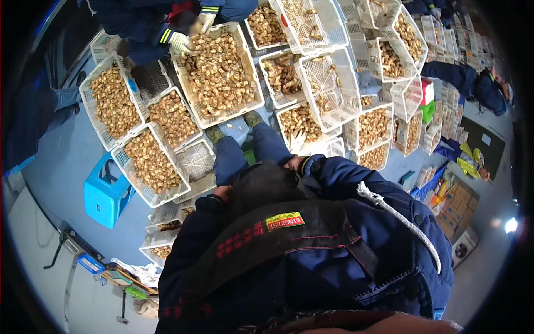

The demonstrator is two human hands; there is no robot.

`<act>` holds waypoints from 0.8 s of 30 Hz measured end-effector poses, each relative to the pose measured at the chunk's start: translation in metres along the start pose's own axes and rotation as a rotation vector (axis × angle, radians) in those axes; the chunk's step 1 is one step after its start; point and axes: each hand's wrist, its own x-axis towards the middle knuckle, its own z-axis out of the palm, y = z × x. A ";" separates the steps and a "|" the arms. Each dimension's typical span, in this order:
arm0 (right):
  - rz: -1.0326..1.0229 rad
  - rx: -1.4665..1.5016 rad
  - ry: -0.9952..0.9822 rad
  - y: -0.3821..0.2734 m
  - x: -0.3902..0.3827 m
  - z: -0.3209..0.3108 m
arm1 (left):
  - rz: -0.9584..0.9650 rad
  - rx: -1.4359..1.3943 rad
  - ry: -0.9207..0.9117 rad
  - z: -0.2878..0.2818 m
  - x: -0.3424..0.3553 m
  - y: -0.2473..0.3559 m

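Observation:
My left hand (225, 192) is bare and sits at the left edge of the dark apron (261, 192) over my lap. The sleeve and apron hide most of its fingers. On the apron's other side, above my right thigh, my right hand (293, 163) is bent in, its fingers closed at the cloth edge. Beyond my knees stands a large white crate (259, 104) of small, lumpy, tan-brown pieces (218, 72), perhaps mushrooms. A pale glove (298, 140) lies on similar pieces in a smaller crate (280, 123), near my right hand.
More filled white crates (146, 127) stand at left, beside a blue plastic stool (103, 192). Stacked, tilted crates (345, 106) crowd the right. Across the large crate, a co-worker's gloved hand (181, 43) touches its rim. Another person (489, 92) bends at far right.

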 end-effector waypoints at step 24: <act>-0.057 -0.117 -0.278 0.021 0.053 -0.005 | 0.156 0.251 -0.016 -0.012 -0.026 0.054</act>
